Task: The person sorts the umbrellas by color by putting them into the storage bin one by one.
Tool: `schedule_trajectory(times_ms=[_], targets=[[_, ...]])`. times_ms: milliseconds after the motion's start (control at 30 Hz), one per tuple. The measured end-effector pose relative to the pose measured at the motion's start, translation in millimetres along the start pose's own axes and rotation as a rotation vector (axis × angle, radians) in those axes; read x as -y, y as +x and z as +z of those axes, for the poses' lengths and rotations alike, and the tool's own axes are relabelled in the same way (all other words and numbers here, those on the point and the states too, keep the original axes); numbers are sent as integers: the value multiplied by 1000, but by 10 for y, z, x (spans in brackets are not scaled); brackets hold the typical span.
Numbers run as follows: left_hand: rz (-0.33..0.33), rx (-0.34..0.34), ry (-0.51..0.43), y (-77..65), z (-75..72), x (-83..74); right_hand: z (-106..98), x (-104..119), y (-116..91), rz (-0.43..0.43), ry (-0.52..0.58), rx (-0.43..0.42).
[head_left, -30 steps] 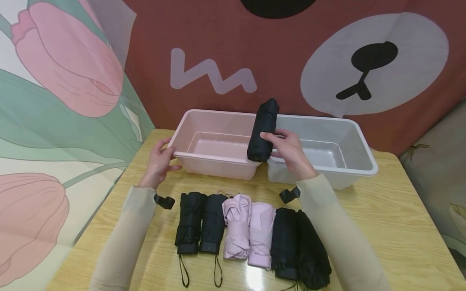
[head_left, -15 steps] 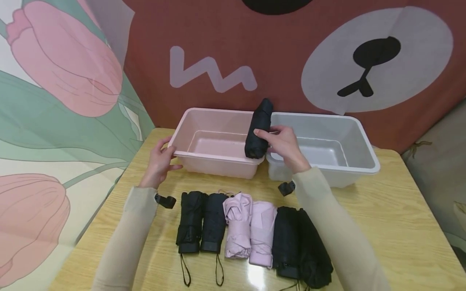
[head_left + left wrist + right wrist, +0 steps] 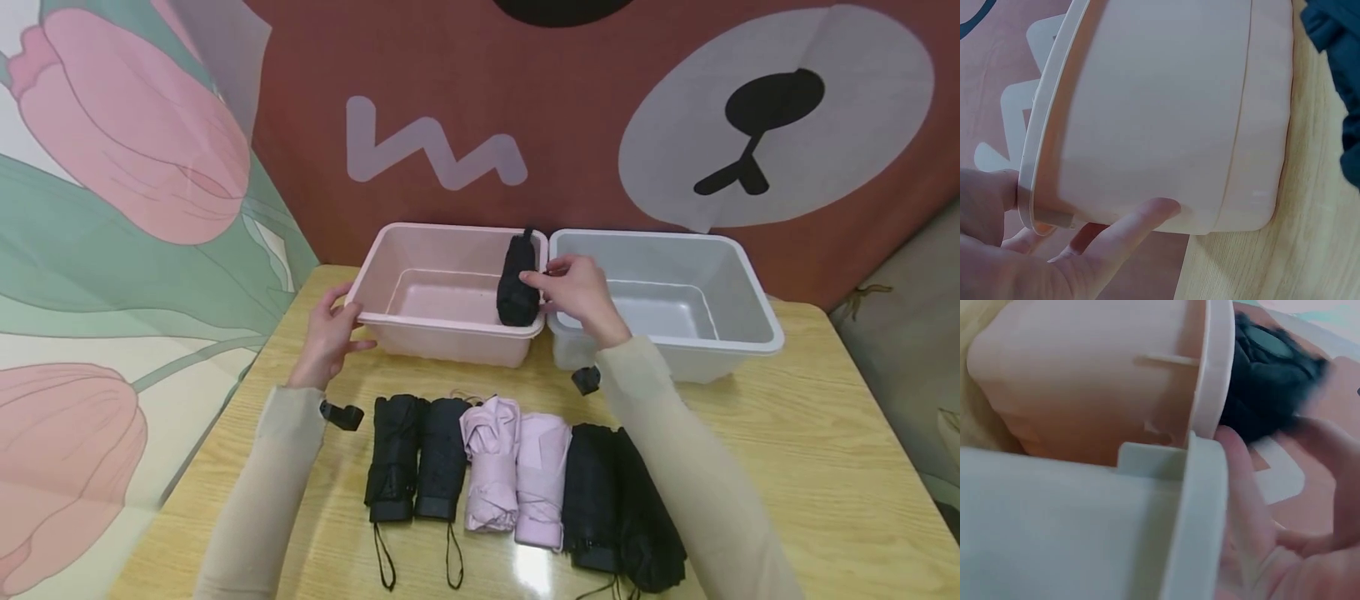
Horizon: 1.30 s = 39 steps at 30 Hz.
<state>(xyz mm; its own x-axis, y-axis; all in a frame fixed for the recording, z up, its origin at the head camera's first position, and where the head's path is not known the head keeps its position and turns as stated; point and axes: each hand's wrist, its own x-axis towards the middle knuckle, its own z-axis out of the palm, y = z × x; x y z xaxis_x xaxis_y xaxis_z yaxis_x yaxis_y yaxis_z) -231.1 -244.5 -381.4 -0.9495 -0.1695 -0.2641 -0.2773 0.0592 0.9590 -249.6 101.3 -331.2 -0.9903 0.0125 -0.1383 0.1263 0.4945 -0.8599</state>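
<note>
In the head view my right hand holds a folded black umbrella at the right end of the pink bin, its lower part inside the rim. The right wrist view shows that umbrella blurred, beyond the pink rim, with fingers against it. My left hand grips the pink bin's front left corner. In the left wrist view, one finger of the left hand lies along the outer wall and others are at the rim, partly hidden.
A light grey bin stands right beside the pink one. In front lies a row of folded umbrellas: black ones at the left, two pink ones in the middle, and black ones at the right, near my right sleeve.
My right hand has moved slightly left and lowered the black umbrella from above the gap between the bins into the pink bin's right end. The left hand stays at the corner.
</note>
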Motion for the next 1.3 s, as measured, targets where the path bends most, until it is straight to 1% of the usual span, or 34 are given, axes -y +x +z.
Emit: schedule_trajectory(times_ms=[133, 233, 433, 567, 800, 867, 1033, 1067, 1233, 1300], targets=[[7, -2, 1, 2, 13, 2, -54, 6, -51, -31, -99, -6], [12, -6, 3, 4, 22, -2, -134, 2, -104, -54, -140, -21], [9, -8, 2, -9, 16, 1, -357, 8, -298, -160, -221, -92], [18, -9, -4, -23, -5, 24, -521, 43, -482, -221, -223, -140], [25, -14, 23, -27, -51, 64, -813, 31, -861, -270, -208, -201], [24, -12, 28, -19, -51, 62, -887, 9, -971, -292, -223, -231], [24, -10, 30, -18, -21, 39, -1038, -94, -1222, -345, -282, -336], [26, -8, 29, -21, -14, 35, -1068, -129, -1263, -354, -283, -347], [24, -7, 20, -39, 22, 24, -1189, -372, -1420, -358, -275, -362], [23, -10, 8, -35, 36, 27, -1217, -515, -1457, -340, -273, -366]])
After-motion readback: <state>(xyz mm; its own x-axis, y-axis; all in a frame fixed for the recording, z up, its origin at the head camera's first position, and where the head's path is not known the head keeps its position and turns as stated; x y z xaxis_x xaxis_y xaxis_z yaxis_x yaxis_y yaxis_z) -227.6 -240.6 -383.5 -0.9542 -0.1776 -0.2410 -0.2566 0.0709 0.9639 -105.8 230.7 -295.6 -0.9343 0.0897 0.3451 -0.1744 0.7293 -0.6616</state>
